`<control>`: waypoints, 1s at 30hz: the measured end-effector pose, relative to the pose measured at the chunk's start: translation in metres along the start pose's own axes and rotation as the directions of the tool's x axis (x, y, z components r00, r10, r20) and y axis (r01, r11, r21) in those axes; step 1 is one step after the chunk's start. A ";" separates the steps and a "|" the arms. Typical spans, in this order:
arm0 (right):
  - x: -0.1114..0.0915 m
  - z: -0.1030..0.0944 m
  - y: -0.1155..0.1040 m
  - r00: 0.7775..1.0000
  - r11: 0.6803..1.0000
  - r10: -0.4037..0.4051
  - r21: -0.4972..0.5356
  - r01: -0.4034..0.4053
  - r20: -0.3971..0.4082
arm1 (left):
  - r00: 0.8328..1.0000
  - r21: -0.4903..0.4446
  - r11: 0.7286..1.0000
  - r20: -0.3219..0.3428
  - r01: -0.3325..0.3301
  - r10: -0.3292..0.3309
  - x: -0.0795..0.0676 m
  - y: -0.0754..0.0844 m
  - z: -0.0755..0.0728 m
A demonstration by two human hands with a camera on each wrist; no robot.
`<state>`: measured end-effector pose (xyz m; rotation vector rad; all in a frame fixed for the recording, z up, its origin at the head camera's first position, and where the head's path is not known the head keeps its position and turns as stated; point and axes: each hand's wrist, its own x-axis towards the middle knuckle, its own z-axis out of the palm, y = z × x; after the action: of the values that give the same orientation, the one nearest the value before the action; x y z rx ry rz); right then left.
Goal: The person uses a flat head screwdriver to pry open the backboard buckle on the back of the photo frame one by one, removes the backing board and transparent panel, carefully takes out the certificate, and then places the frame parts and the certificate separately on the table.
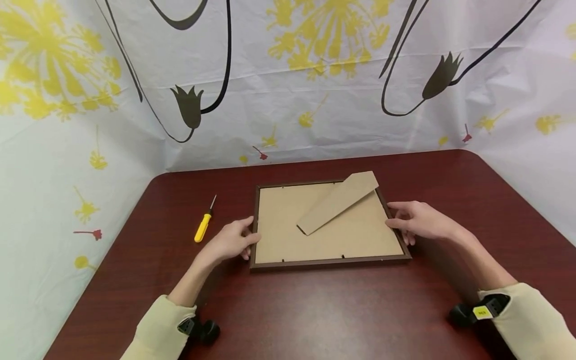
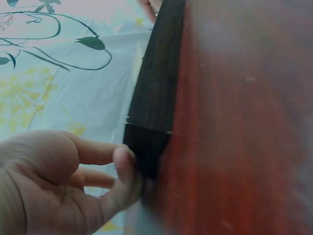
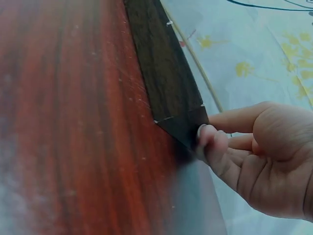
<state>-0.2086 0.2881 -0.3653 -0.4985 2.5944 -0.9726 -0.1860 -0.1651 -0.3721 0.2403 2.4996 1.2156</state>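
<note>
A picture frame point(image 1: 330, 263) with a dark brown wooden rim lies back side up on the table. Its tan backing board point(image 1: 279, 220) carries a flat cardboard stand leg point(image 1: 339, 202), slanting up to the top right. At the frame's left side, my left hand point(image 1: 231, 240) grips the rim, thumb over the top edge. My right hand point(image 1: 420, 220) pinches the opposite side in the same way. Both wrist views show the rim's dark outer side, with the left hand point(image 2: 63, 186) and right hand point(image 3: 264, 161) each gripping near a corner.
Left of the frame lies a screwdriver point(image 1: 204, 225) with a yellow handle, its tip pointing away from me. The reddish-brown table point(image 1: 324, 310) has rounded far corners. A white sheet point(image 1: 252, 120) with flower prints hangs behind and along both sides.
</note>
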 end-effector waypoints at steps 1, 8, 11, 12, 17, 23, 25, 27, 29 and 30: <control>0.000 -0.001 0.000 1.000 1.000 0.006 0.002 -0.006 0.010 | 1.000 0.012 1.000 0.004 0.004 -0.004 0.002 0.001 -0.001; -0.001 -0.009 -0.003 0.989 0.990 0.066 0.116 -0.081 0.130 | 0.999 0.106 0.994 -0.042 -0.011 0.015 0.026 0.006 -0.007; -0.003 -0.011 -0.005 0.984 0.986 0.067 0.139 -0.091 0.164 | 0.998 0.110 0.994 -0.061 -0.008 0.015 0.035 0.003 -0.010; -0.003 -0.011 -0.005 0.983 0.986 0.061 0.144 -0.087 0.171 | 0.998 0.109 0.994 -0.064 -0.009 0.016 0.037 0.002 -0.011; -0.003 -0.010 -0.004 0.982 0.988 0.031 0.145 -0.059 0.187 | 0.999 0.069 0.997 -0.043 -0.030 0.033 0.037 -0.003 -0.015; -0.001 -0.010 -0.002 0.984 0.991 0.025 0.129 -0.048 0.176 | 1.000 0.026 1.000 -0.007 -0.016 0.017 0.026 -0.005 -0.014; -0.001 -0.010 -0.001 0.986 0.993 0.024 0.110 -0.043 0.167 | 1.000 0.030 1.000 0.010 -0.011 0.011 0.022 -0.003 -0.012; -0.001 -0.011 0.000 0.988 0.996 0.026 0.081 -0.038 0.152 | 1.000 0.038 0.999 0.028 -0.001 0.000 0.018 0.000 -0.010; 0.000 -0.011 0.002 0.992 0.999 0.028 0.041 -0.033 0.126 | 0.999 0.042 0.999 0.050 0.009 -0.012 0.014 0.004 -0.007; 0.000 -0.011 0.003 0.994 0.999 0.027 0.018 -0.029 0.109 | 0.998 0.040 0.999 0.060 0.017 -0.019 0.013 0.006 -0.006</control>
<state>-0.2137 0.2966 -0.3592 -0.4946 2.4863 -0.9343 -0.2001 -0.1619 -0.3664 0.2598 2.4709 1.1355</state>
